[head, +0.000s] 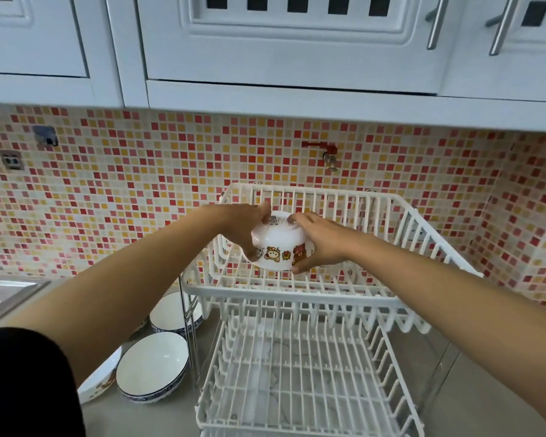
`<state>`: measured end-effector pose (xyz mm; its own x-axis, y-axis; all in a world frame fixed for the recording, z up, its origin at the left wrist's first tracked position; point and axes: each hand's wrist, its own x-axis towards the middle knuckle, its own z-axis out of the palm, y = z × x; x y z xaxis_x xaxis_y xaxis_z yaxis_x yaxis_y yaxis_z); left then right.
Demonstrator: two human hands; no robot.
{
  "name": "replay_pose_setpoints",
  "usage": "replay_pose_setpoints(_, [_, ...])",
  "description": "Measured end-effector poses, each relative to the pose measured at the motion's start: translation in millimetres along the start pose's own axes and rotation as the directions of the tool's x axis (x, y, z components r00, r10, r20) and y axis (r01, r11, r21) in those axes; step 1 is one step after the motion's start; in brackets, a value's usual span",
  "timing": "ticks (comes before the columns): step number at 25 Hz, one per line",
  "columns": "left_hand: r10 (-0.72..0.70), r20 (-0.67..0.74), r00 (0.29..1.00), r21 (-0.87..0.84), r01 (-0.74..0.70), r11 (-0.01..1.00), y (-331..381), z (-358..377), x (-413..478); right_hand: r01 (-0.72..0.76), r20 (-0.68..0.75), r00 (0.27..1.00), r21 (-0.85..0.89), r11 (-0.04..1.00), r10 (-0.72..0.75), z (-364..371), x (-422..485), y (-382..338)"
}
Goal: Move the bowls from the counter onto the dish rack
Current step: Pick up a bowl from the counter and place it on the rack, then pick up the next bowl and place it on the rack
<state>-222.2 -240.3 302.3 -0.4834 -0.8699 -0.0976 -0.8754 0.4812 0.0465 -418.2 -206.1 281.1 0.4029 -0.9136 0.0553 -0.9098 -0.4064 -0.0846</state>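
Cartoon bowl (279, 242) upside down over top tier of dish rack (353, 298), your left hand (243, 227) and right hand (319, 239) fingers clamped on its sides. Glazed, slippery, likely breakable; grip rim.

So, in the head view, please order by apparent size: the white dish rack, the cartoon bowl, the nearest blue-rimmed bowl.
1. White wire dish rack.
2. Nearest blue-rimmed white bowl; nearness may exaggerate it.
3. White cartoon-printed bowl, held upside down.
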Motion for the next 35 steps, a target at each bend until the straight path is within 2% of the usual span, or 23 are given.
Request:
replay_pose_setpoints(3, [0.013,0.012,1.000,-0.127,-0.011,0.992,-3,-3,-10,-0.087,0.111,0.990,0.008,0.996,0.086,-13,1,2])
replay_pose_setpoints(6, [0.027,-0.130,0.991,-0.169,-0.049,0.984,-13,-17,-27,-0.142,0.117,0.985,0.150,0.978,0.125,-37,3,-5])
replay_pose_setpoints(9, [-0.036,-0.332,0.942,-0.229,-0.043,0.973,-34,-33,-50,-0.070,-0.015,0.997,0.321,0.945,0.079,-57,7,-43])
replay_pose_setpoints(12, [-0.168,-0.439,0.882,-0.327,0.017,0.945,-69,-38,-89,0.055,-0.189,0.982,0.276,0.960,-0.001,-60,24,-115])
replay_pose_setpoints(15, [-0.303,-0.437,0.847,-0.365,0.141,0.920,-127,-26,-133,0.112,-0.184,0.979,0.159,0.981,-0.082,-41,55,-196])
replay_pose_setpoints(17, [-0.389,-0.393,0.833,-0.378,0.239,0.894,-167,-7,-160,0.131,-0.174,0.978,0.104,0.986,-0.112,-19,78,-239])
replay_pose_setpoints(20, [-0.538,-0.282,0.794,-0.384,0.420,0.822,-220,42,-205,0.156,-0.102,0.984,0.134,0.979,-0.143,31,100,-300])
replay_pose_setpoints(23, [-0.591,-0.154,0.792,-0.312,0.528,0.790,-253,117,-242,0.104,0.069,0.990,0.207,0.973,-0.120,112,108,-340])
replay_pose_setpoints(27, [-0.637,0.081,0.767,-0.256,0.633,0.730,-274,227,-276,-0.115,0.337,0.941,0.280,0.953,0.015,234,93,-357])
replay_pose_setpoints(29, [-0.666,0.194,0.720,-0.264,0.692,0.672,-278,274,-289,-0.240,0.406,0.910,0.345,0.907,0.086,277,79,-361])
replay_pose_setpoints(32, [-0.717,0.296,0.631,-0.277,0.775,0.568,-272,320,-302,-0.366,0.536,0.834,0.368,0.855,0.126,333,60,-370])
replay_pose_setpoints(35, [-0.715,0.366,0.596,-0.302,0.803,0.514,-262,338,-309,-0.471,0.619,0.773,0.418,0.777,0.135,358,47,-384])
